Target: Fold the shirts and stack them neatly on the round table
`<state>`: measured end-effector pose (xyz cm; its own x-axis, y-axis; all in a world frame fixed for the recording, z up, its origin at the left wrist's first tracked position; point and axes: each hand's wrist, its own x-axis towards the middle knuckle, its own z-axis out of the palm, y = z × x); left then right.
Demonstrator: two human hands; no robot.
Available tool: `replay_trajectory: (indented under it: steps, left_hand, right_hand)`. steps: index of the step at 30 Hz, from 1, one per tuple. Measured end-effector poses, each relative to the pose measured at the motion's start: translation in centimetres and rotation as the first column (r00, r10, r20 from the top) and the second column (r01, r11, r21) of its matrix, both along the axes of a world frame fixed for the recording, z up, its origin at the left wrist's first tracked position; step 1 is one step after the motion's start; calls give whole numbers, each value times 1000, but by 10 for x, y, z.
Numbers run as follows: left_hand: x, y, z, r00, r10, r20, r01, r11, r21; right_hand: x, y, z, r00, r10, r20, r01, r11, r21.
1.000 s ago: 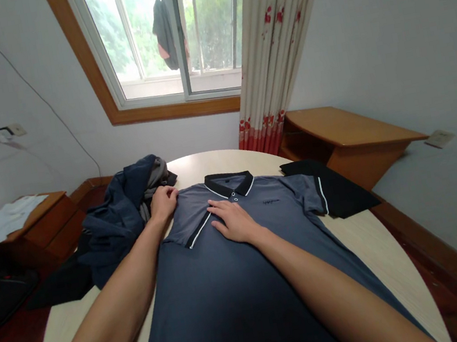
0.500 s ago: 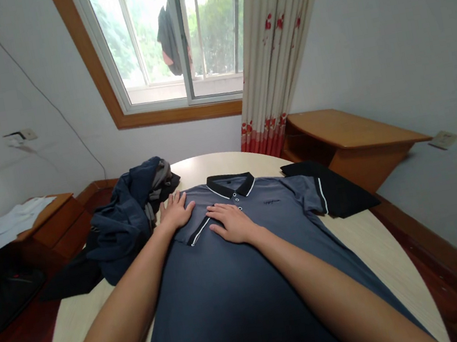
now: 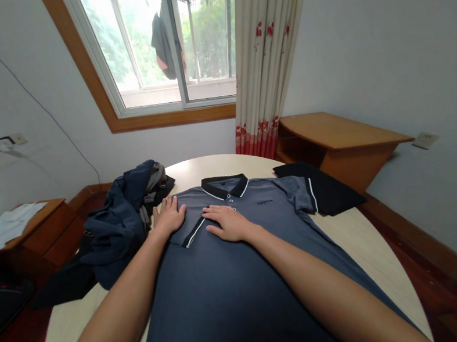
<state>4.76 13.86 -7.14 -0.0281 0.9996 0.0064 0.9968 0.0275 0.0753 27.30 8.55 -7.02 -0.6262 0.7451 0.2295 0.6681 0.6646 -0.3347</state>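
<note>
A dark grey-blue polo shirt (image 3: 240,287) lies spread front up, its black, white-edged collar at the far end. Its left-side sleeve (image 3: 188,232) is folded inward over the chest, while the right-side sleeve (image 3: 303,193) points outward. My left hand (image 3: 168,215) rests flat on the shirt at the folded shoulder, fingers spread. Flat on the chest, by the folded sleeve's cuff and below the buttons, is my right hand (image 3: 227,222), its fingers stretched out. Neither hand grips anything visible.
The shirt covers much of a round, pale table (image 3: 369,240). A heap of dark clothes (image 3: 118,226) sits at the left edge. Black folded cloth (image 3: 338,190) lies beyond the right sleeve. A wooden desk (image 3: 337,134) stands behind right, near the curtain (image 3: 271,39).
The whole view has shifted slightly, so the scene sits a little further left. Both hands keep nearly the same places on the shirt, and the sleeve stays folded.
</note>
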Motion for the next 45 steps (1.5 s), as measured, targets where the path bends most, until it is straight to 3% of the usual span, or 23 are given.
replay_trajectory:
  steps: [2,4,6,8,10,12,14,19,26,32,34,36,38,41,45]
  left_hand:
    - [5,-6,5,1000,0,-28,2,998,67]
    - [18,-17,9,997,-66,-50,73,987,144]
    - [34,-31,10,983,-175,-47,181,969,170]
    - [48,-42,7,963,-268,-26,269,952,146]
    - [56,-47,3,951,-310,-2,309,946,97]
    - [56,-47,-2,949,-314,22,313,949,45]
    - [54,-44,-5,950,-309,38,308,951,17]
    - [50,-40,-7,948,-316,37,315,949,18]
    - [52,-43,-4,949,-312,50,312,950,-1]
    - [49,-44,-1,939,-330,96,335,942,-31]
    - [49,-44,-1,937,-333,103,337,941,-32]
    - [48,-45,0,936,-334,108,339,940,-34]
    - [48,-45,0,936,-333,112,339,940,-37]
    - [47,-45,0,933,-343,108,348,937,-35]
    - [45,-44,0,923,-373,96,377,925,-34]
  right_hand:
    - [15,7,17,996,-90,-8,90,996,5]
    - [44,15,42,947,-321,-19,321,947,22]
    - [86,23,66,803,-595,10,594,803,45]
    - [132,29,82,555,-828,76,829,558,29]
    - [171,31,85,359,-922,143,933,361,-17]
    - [197,32,77,284,-930,233,958,265,-110]
    - [209,33,63,272,-919,285,957,227,-180]
    - [217,43,37,285,-921,265,951,236,-201]
    - [211,48,35,321,-917,236,945,293,-147]
    - [197,45,58,424,-889,174,906,413,-94]
    - [189,42,70,485,-861,154,874,479,-80]
    - [180,37,79,584,-805,107,810,570,-136]
    - [173,34,85,676,-737,34,714,641,-281]
    - [171,33,84,706,-708,-18,632,641,-435]
    - [172,42,71,655,-745,123,751,625,-215]
